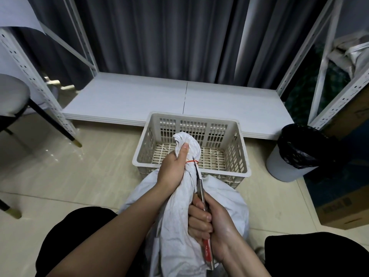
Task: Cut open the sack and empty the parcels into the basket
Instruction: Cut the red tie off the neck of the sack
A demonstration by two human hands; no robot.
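The white sack (179,226) stands just near of the empty basket (191,170), its neck tied with a red band (192,161). Left hand (173,170) clamps the neck; right hand (209,226) clenches a utility knife (201,198), blade at the band. No cut yet; emptying remains.

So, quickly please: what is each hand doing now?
Left hand: closed around the tied neck of the sack.
Right hand: closed on the utility knife, blade at the red tie.

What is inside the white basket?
The basket looks empty: only its slotted floor shows. The sack, gripped by the left hand, covers part of the near side.
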